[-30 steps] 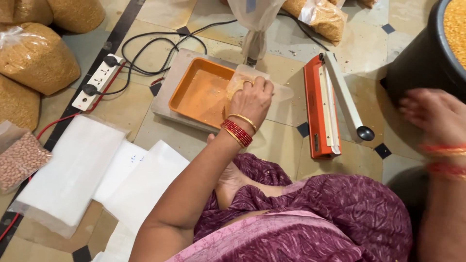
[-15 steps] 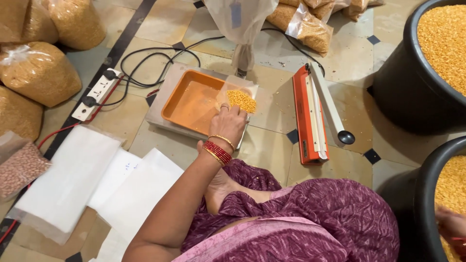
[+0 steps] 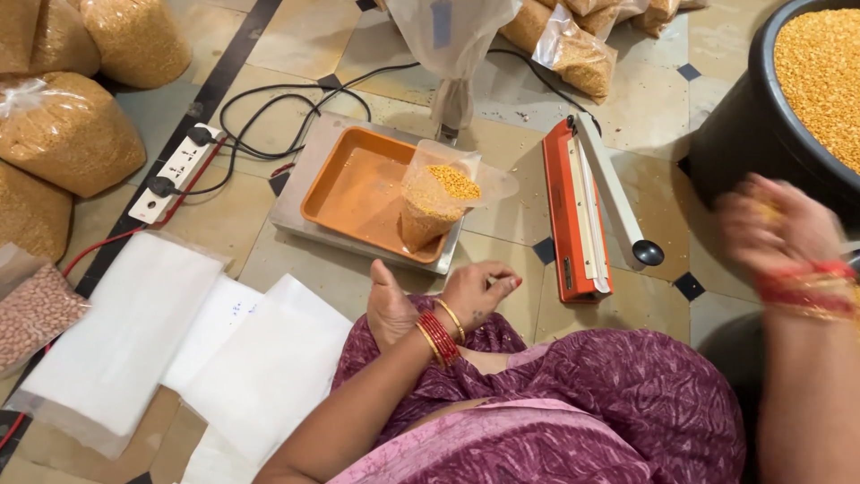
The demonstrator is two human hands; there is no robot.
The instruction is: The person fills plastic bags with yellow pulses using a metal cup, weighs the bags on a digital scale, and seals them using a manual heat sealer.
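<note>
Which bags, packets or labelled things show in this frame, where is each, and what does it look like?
Small clear pouch: upright on the orange scale tray, part-filled with yellow lentils.
Large clear sacks: far left floor, bulging, tan grain.
Pink-bean bag: left edge.
Flat empty pouches: stacked, whitish, on the floor left of the left hand.
Sealed lentil packets: top centre.

I see a clear glossy plastic pouch (image 3: 436,202), a smooth matt orange plastic tray (image 3: 354,193), a brushed metal scale base (image 3: 300,193), polished stone floor tiles (image 3: 296,36), a matt black plastic tub (image 3: 761,134)

Bare floor between scale tray (image 3: 345,193) and sealer (image 3: 573,211).
</note>
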